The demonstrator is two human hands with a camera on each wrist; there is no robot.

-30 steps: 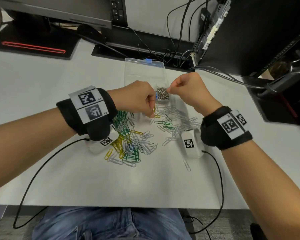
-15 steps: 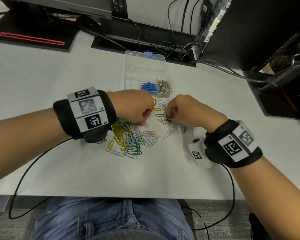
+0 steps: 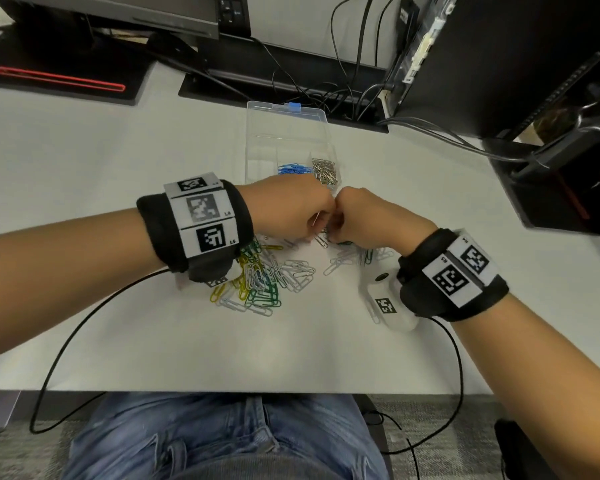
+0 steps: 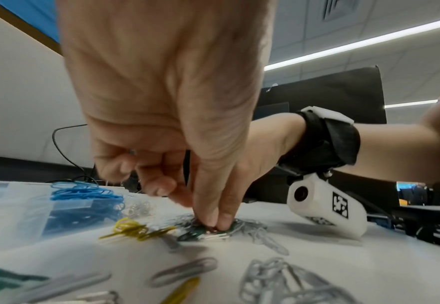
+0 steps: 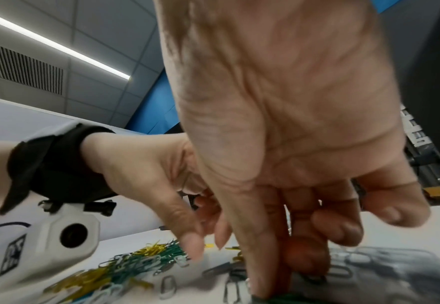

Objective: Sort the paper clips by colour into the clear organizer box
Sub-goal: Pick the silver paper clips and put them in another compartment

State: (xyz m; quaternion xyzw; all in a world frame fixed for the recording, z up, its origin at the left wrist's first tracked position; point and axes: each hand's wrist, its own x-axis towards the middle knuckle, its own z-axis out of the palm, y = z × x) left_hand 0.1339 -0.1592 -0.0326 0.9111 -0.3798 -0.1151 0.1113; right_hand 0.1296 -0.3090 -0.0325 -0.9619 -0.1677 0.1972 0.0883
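The clear organizer box (image 3: 257, 157) lies open at the back of the white desk, with blue clips (image 3: 293, 169) and silver clips (image 3: 324, 172) in two front compartments. A loose pile of paper clips (image 3: 267, 275), yellow, green, white and silver, lies in front of it. Both hands meet over the pile's far edge. My right hand (image 3: 333, 232) pinches down on a tangle of green and silver clips (image 4: 203, 233) on the desk. My left hand (image 3: 317, 223) is curled beside it, a thin silver clip (image 3: 316, 218) showing in its fingers, its thumb down by the right fingertips.
Monitor stands, a tangle of cables (image 3: 326, 95) and a dark computer case (image 3: 499, 64) line the back and right of the desk (image 3: 118, 150). Black wrist-camera cords (image 3: 84, 327) trail over the front edge. The box's lid (image 3: 284, 114) lies open behind it.
My right hand came back from over the box's silver compartment and dropped onto the pile. My left hand stayed at the pile, and the two hands now touch.
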